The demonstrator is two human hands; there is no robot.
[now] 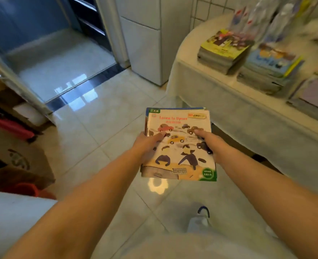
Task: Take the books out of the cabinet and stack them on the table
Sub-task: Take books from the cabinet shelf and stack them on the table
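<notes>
A thin bundle of picture books (178, 152) hangs over the tiled floor, held flat between both my hands; its top cover shows small cars and two figures. My left hand (148, 144) grips the left edge with the thumb on the cover. My right hand (209, 142) grips the right edge the same way. To the right stands the table (218, 79) with a white cloth. It carries a stack with a yellow cover (223, 51), a stack with a blue cover (270, 70) and a third stack with a pale purple cover (315, 96) at the right edge.
A white cabinet (145, 43) stands against the wall left of the table. An open doorway (61, 58) with a dark threshold lies at the upper left. A cardboard box (18, 161) and red items sit at the left. My shoe (199, 219) shows below.
</notes>
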